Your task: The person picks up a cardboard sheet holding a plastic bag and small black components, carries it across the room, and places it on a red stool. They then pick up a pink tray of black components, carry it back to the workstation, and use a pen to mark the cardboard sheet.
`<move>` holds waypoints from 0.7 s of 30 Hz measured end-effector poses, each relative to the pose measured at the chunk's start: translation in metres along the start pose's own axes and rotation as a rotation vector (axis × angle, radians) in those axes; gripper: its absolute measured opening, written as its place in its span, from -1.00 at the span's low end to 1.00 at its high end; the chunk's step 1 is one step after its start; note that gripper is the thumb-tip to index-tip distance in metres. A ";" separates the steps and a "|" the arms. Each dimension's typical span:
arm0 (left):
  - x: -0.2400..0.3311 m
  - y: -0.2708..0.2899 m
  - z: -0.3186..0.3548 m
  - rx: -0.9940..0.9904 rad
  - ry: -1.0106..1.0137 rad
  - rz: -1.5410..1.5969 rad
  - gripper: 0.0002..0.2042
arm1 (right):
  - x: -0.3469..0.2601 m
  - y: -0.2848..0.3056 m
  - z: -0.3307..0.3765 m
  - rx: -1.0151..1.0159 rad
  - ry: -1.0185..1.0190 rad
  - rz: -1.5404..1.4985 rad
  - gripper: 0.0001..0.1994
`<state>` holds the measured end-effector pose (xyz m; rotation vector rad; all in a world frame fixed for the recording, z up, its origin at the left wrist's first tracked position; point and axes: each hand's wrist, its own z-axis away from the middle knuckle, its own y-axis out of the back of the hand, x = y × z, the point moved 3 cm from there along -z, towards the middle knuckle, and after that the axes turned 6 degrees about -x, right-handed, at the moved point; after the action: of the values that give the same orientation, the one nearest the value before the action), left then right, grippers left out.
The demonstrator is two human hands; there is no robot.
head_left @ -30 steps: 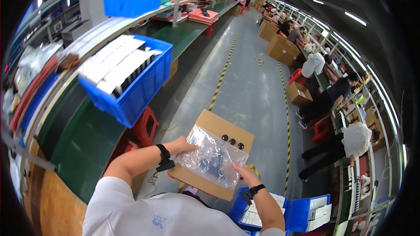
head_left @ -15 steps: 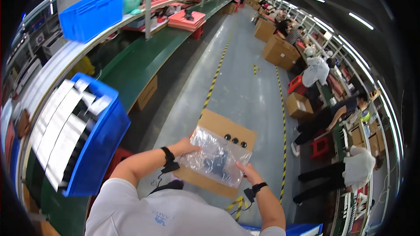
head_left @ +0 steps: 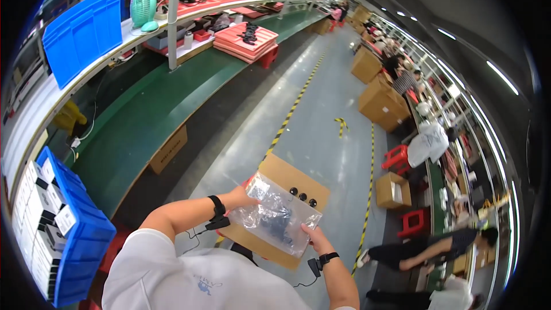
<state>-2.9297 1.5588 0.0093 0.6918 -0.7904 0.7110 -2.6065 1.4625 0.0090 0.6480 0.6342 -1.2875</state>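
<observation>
Holding a clear bag [head_left: 276, 221] over a cardboard box [head_left: 287, 195], both hands closed on the bag's edges.

Head view: the left hand [head_left: 240, 198] pinched the bag's upper left corner, while the right hand [head_left: 313, 236] gripped its lower right edge, so the bag stretched between them, tilted, with dark parts inside. The box lay directly beneath the bag, touching it, three dark holes showing past the bag's upper edge. A blue bin [head_left: 69, 235] of small white boxes sat to the left, a green conveyor [head_left: 149, 120] ran beyond it, and other people sat by cartons [head_left: 383, 103] on the right.
</observation>
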 end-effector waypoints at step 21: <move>0.165 0.233 -0.393 0.220 0.050 0.250 -0.47 | -0.362 0.163 -0.439 -0.198 0.018 0.248 -0.56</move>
<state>-2.8768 2.0412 0.0033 0.7771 -0.7669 1.0499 -2.5347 2.0498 -0.0023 0.5560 0.6649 -0.9755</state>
